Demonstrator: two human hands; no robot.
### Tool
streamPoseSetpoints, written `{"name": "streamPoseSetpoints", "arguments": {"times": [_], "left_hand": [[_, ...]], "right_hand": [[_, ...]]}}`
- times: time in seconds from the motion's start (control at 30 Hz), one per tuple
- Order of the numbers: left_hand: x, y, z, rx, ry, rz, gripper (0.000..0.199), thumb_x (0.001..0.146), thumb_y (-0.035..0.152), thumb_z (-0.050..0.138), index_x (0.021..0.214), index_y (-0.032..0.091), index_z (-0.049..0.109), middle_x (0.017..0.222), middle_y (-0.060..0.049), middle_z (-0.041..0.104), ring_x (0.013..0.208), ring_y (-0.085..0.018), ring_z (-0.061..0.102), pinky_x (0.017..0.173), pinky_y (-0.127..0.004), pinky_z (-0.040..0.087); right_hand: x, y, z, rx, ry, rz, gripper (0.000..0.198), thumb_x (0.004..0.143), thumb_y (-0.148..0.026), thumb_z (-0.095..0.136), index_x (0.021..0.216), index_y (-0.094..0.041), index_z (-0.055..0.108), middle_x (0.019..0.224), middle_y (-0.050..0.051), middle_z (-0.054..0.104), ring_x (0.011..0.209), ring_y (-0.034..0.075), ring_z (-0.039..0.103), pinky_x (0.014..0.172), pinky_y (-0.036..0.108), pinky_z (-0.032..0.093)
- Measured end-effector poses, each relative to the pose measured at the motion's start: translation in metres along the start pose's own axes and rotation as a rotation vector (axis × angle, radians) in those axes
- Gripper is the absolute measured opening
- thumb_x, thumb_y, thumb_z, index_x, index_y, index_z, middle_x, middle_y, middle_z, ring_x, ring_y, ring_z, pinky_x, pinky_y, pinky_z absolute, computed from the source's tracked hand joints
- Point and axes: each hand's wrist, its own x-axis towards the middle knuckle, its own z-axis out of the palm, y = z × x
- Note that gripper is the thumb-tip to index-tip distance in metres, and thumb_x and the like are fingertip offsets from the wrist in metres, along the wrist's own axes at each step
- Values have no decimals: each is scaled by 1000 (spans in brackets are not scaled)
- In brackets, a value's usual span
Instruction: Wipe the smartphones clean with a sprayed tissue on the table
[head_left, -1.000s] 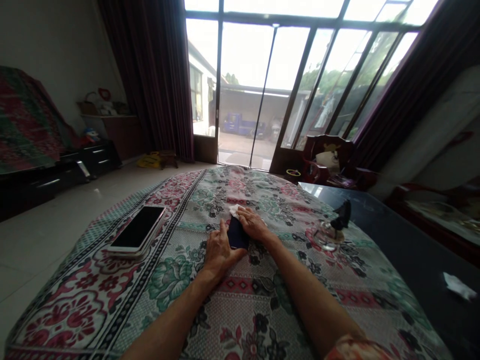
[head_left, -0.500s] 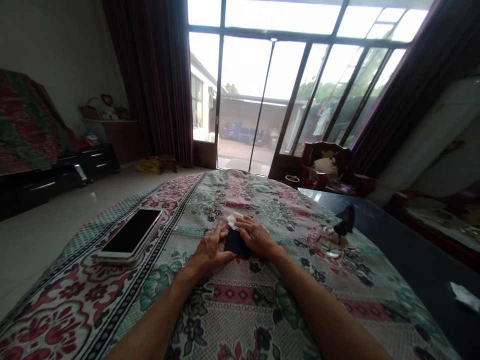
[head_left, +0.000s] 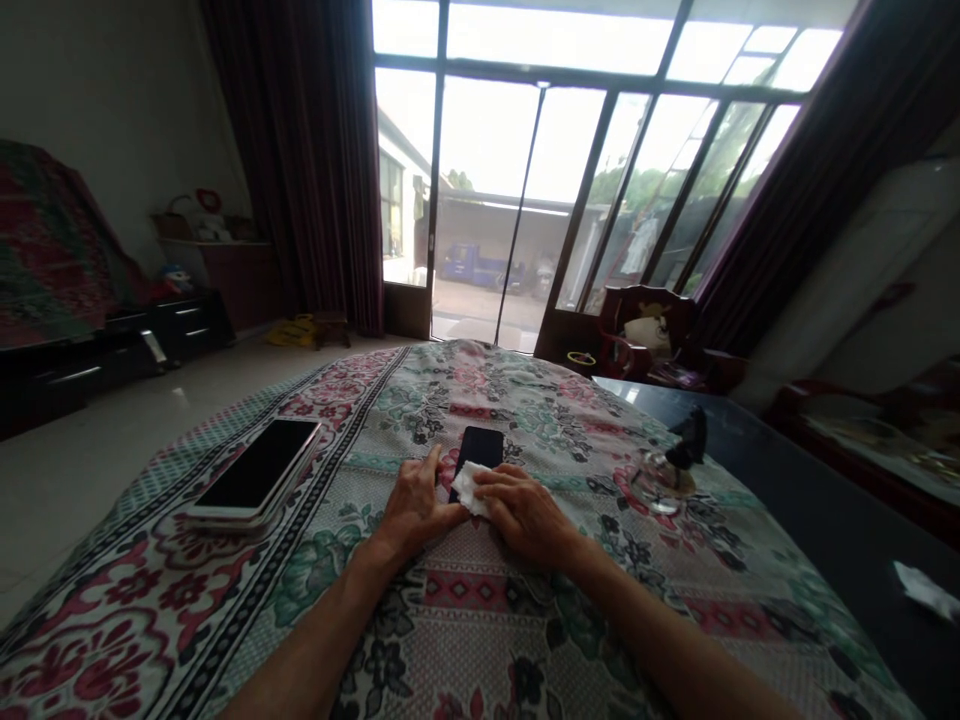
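A dark smartphone (head_left: 484,446) lies flat, screen up, on the patterned tablecloth (head_left: 480,375). My left hand (head_left: 418,503) steadies it, with the fingers along its left side and the thumb at its near end. Over the lower part of the screen, my right hand (head_left: 529,508) presses a crumpled white tissue (head_left: 470,487) under its fingertips. The tissue and fingers hide the phone's near end. To the left lies a larger white-framed device with a black screen (head_left: 259,468), apparently stacked on another flat item.
On the right stands a clear spray bottle (head_left: 664,482) with a black trigger head. Beyond it, a dark tabletop (head_left: 810,530) carries another crumpled tissue (head_left: 926,590). A wooden chair (head_left: 649,325) and glass doors are at the back.
My right hand has drawn the tissue from the phone's far end down to its near end, uncovering the upper screen. My left hand stays at the phone's left edge.
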Motion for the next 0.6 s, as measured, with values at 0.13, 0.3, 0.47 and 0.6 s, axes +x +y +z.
{"name": "streamPoseSetpoints", "arguments": {"times": [0.13,0.3,0.47,0.6], "left_hand": [[1,-6,-1,61,-24,128,49,64,41,78,107,19,72,114,-9,68,112,-30,58,103,-42,41],[2,-11,-3,74,-80,174,41,70,41,75,107,25,74,116,-6,67,113,-29,56,103,-41,42],[3,-12,-2,61,-107,146,40,70,42,75,107,29,76,119,-5,66,115,-30,55,104,-42,41],[4,-11,-2,39,-138,91,42,69,40,74,109,28,75,120,-5,65,117,-30,54,105,-42,41]], "right_hand": [[2,5,3,46,37,5,35,92,-16,42,103,-23,74,119,2,70,112,20,58,102,38,46],[-1,8,4,50,34,-27,34,93,-18,42,106,-24,73,122,3,69,115,20,57,105,40,44],[-3,7,2,28,-4,-49,35,93,-16,44,113,-24,71,128,3,66,118,19,57,111,43,38],[-2,7,0,42,-38,-112,35,91,-14,46,111,-26,72,126,0,67,115,18,57,107,39,42]]}}
